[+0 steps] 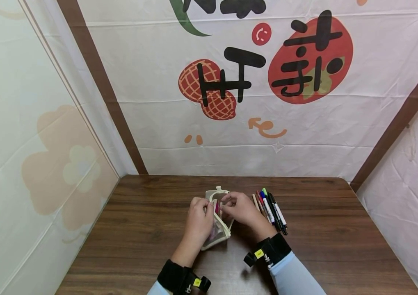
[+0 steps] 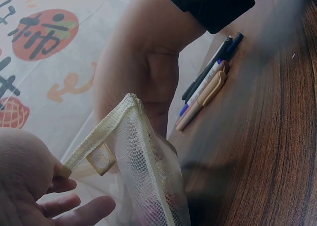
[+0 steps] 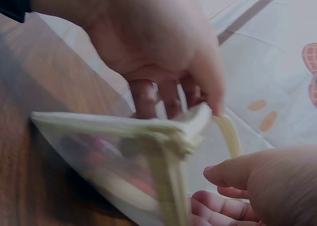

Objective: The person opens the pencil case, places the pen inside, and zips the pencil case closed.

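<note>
A see-through mesh pencil case [image 1: 212, 244] with cream edging lies in the middle of the table, its top parted. Magenta and other coloured items [image 1: 217, 208] show inside. On its left side, my left hand [image 1: 198, 219] pinches the cream edge between thumb and finger. My right hand [image 1: 241, 208] has curled fingers at the opposite edge of the opening. In the right wrist view, the right thumb and fingers [image 3: 277, 186] are close to the cream edging [image 3: 229, 137]. Part of the right fingertips' contact is hidden.
Several pens and markers [image 1: 269, 209] lie side by side just right of my right hand. Brown wood-grain table [image 1: 149, 213] surrounds the case. A printed white cloth [image 1: 149, 82] hangs behind, and pale cloths hang at both sides.
</note>
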### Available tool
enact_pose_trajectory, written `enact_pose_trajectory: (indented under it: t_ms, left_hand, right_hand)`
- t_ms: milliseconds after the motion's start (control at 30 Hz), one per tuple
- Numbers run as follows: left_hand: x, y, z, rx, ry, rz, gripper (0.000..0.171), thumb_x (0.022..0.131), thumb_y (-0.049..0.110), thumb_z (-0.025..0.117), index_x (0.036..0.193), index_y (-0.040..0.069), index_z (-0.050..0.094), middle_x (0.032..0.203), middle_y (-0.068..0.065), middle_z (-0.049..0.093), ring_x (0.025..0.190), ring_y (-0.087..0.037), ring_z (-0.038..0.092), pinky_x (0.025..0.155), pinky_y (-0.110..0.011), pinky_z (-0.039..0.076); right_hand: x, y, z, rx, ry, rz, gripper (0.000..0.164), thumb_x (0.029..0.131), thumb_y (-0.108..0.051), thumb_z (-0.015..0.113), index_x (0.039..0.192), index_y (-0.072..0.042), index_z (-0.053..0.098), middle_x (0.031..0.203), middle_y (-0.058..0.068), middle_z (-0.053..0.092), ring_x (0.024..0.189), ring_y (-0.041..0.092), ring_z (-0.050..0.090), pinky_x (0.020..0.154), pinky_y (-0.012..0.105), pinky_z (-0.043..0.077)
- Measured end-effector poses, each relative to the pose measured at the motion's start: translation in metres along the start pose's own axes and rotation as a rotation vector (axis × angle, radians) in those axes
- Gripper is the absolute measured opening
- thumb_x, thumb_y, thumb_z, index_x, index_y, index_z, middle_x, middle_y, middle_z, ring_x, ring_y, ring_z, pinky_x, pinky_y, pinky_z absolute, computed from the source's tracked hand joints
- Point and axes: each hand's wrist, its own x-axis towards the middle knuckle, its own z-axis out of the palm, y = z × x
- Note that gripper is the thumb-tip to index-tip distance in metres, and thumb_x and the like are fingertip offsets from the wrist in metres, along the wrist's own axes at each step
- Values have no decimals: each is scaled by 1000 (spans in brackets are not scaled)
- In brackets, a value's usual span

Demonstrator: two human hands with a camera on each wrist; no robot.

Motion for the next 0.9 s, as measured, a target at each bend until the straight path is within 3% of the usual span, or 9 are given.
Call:
enact_pose_trajectory:
  t_ms: [233, 367, 567, 733, 900]
  left_hand:
    - [0, 1, 1, -2, 10, 7, 20, 109, 12, 67, 98, -1, 78, 113, -16, 68, 101, -29, 69, 96, -51, 60]
    - [-1, 2, 0, 49, 26, 6, 21, 109, 15, 68, 94, 3, 78, 112, -15, 69, 102, -31, 70, 92, -53, 60]
    - [-1, 4, -1, 141, 43, -20, 21, 108, 23, 70, 98, 7, 80, 116, -10, 73, 107, -31, 72, 81, -53, 60]
    - [-1, 3, -2, 125, 37, -30, 22, 109, 23, 67, 100, 7, 80, 117, -10, 73, 105, -31, 74, 85, -52, 61]
    - [-1, 1, 0, 66, 37, -20, 23, 109, 18, 67, 100, 1, 79, 118, -15, 72, 107, -33, 74, 96, -53, 62]
  right_hand:
    - [-1, 3, -28, 8, 89, 32, 24, 107, -16, 77, 127, -3, 76, 101, 16, 83, 77, 26, 81, 76, 49, 69]
    - [-4, 6, -49, -44, 157, 50, 25, 109, -18, 76, 129, -3, 75, 102, 17, 82, 78, 27, 80, 75, 46, 69]
    - [-11, 18, -81, -234, 247, 97, 34, 112, -23, 72, 138, -2, 72, 113, 18, 80, 82, 25, 75, 68, 36, 59]
    - [-17, 27, -102, -364, 277, 169, 37, 112, -27, 70, 140, -2, 73, 124, 22, 77, 100, 34, 75, 85, 51, 61]
    - [-24, 35, -117, -396, 251, 262, 40, 113, -26, 69, 141, 1, 70, 137, 28, 74, 118, 44, 74, 98, 60, 61]
